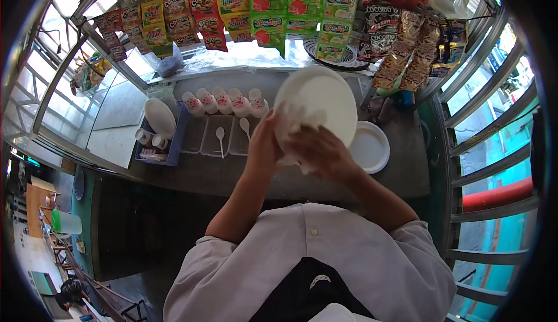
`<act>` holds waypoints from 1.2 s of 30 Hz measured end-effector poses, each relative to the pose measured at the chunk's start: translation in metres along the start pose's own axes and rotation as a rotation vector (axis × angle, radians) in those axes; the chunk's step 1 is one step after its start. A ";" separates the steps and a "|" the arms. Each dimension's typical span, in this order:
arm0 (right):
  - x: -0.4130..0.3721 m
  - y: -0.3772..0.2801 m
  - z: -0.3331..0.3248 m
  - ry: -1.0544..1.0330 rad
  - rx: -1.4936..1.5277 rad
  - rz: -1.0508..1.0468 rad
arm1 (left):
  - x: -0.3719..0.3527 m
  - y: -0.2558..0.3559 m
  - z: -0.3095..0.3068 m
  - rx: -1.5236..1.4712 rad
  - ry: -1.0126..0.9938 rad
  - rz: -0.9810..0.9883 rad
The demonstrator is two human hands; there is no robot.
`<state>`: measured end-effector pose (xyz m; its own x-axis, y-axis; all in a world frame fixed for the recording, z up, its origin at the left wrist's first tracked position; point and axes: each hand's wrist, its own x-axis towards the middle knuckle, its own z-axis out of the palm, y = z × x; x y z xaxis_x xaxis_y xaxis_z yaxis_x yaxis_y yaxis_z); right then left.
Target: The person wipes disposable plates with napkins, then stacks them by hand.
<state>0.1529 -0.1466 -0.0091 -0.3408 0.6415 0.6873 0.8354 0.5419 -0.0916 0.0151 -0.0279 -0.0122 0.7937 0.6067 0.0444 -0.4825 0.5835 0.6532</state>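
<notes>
A white oval plate [328,98] is held up above the counter, tilted toward me. My left hand [266,139] grips its left edge. Against the face of the plate, my right hand [318,150] presses a crumpled white cloth or tissue [299,115], blurred by motion. Behind my right forearm, another white plate [370,147] lies on the counter. To the left are clear plastic containers [193,136], with a white spoon [220,141] on one and a second white spoon [244,127] near my left hand.
Several printed cups [221,101] stand in a row behind the containers. A blue basket [174,156] at left holds small jars and a white oval dish [160,117]. Drink sachets [267,16] hang across the back. Metal bars [488,130] line the right side.
</notes>
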 end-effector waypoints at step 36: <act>-0.033 0.016 -0.042 0.047 0.005 0.052 | -0.032 -0.081 -0.016 1.291 -0.077 0.473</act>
<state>0.1958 -0.1819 -0.0025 -0.2759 0.6426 0.7148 0.8492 0.5113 -0.1319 0.0227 -0.0861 -0.0786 0.6903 0.5493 0.4709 -0.0605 -0.6047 0.7941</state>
